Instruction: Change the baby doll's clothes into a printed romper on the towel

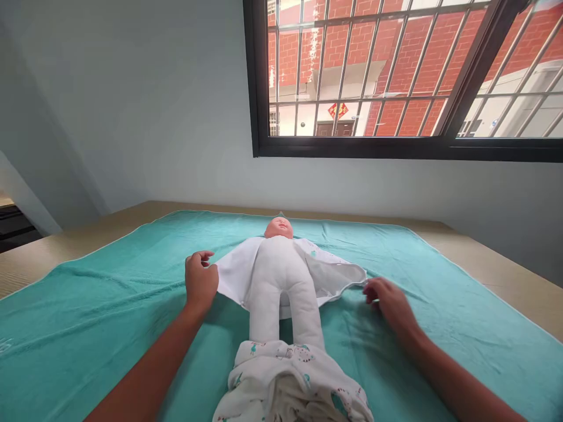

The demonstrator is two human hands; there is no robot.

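Observation:
A baby doll [281,269] with a white cloth body lies on its back, its head at the far end. Beneath its torso a white baby shirt [235,272] is spread out to both sides. My left hand [201,282] is at the shirt's left edge, fingers curled, with the cloth meeting the thumb. On the other side, my right hand [391,302] pinches the outer corner of the right flap. Printed baby pants [303,366] are bunched around the doll's lower legs, nearest me.
A turquoise blanket [118,287] with some wrinkles covers most of the wooden table [492,252]. Behind it rises a plain wall [185,117] with a black-framed, barred window [352,146]. A dark object [15,225] shows at the far left.

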